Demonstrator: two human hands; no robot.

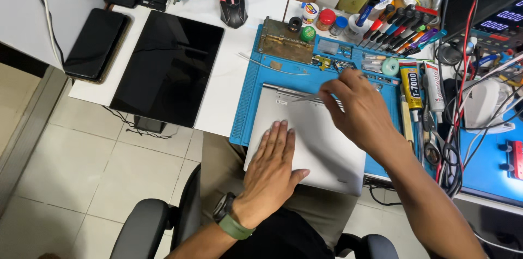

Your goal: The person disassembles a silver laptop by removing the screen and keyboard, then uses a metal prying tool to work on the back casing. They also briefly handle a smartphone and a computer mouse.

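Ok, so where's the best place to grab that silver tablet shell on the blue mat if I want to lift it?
Probably the near edge of the silver tablet shell, which overhangs the blue mat toward you. It lies flat, so come from below there; your left hand already presses on top.

head cam: we look steeply down from above the chair | facing the far desk (229, 90) | close, within arm's reach | only view
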